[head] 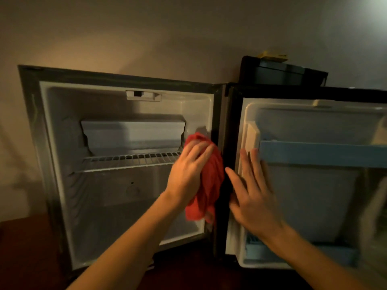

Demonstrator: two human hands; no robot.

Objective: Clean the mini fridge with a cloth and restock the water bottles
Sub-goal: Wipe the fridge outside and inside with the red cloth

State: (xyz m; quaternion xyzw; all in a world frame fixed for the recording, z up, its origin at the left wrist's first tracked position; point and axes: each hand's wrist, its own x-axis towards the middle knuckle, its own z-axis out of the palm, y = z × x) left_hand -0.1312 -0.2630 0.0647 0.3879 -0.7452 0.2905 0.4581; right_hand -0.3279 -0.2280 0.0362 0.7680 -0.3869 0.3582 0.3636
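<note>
The mini fridge [52, 130] stands open with a white interior and nothing stored inside. A wire shelf [125, 161] crosses its middle below a small freezer box [134, 132]. My left hand [188, 172] presses a red cloth [211, 185] against the fridge's right inner wall near the hinge side. My right hand [253, 193] lies flat with fingers spread on the inner edge of the open door [314, 195]. The door carries a blue shelf rail [322, 152]. No water bottles are clearly visible.
A dark box [282, 74] with a yellow object [273, 55] on it sits on top behind the door. A plain wall rises behind the fridge. A dark reddish surface [23, 248] lies at the lower left. Something pale and blurred [377, 216] is at the far right edge.
</note>
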